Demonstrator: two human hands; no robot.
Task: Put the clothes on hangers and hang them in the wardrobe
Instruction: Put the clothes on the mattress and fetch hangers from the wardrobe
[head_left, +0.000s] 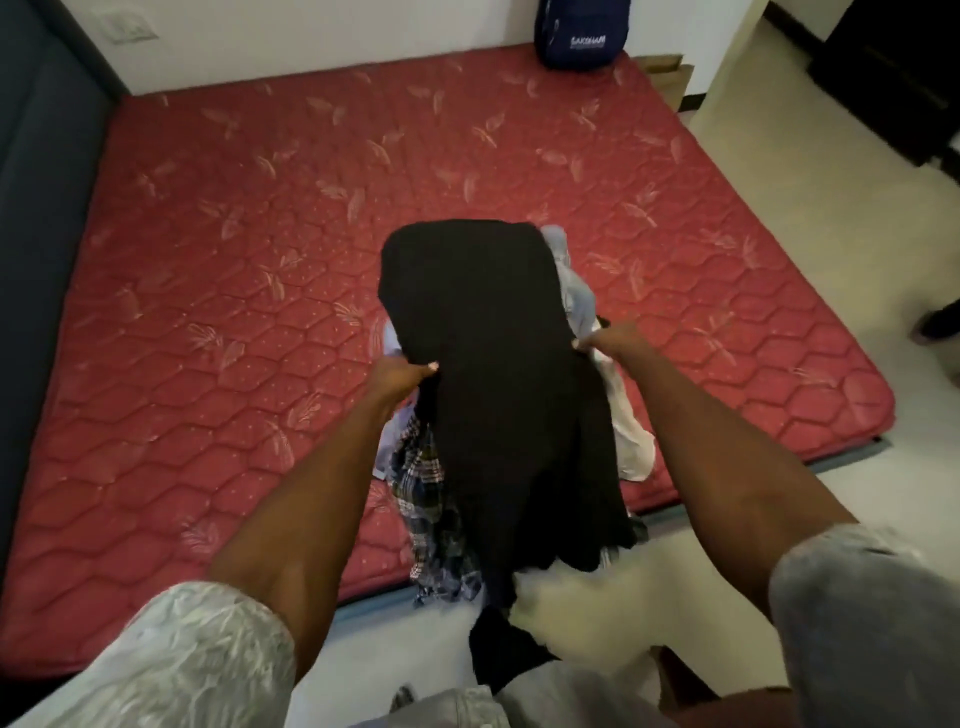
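Over the near edge of the red bed (208, 312), the left hand (397, 376) and right hand (613, 338) each pinched one side of the black garment (483, 364), holding it spread above the pile of clothes (421, 483), probably to ready it for a hanger.

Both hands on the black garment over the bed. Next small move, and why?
Probably lift the black garment clear of the pile and lay it flat on the mattress. The left hand and right hand pinch its edges, it still drapes over a checked shirt and pale clothes, and no hanger shows.
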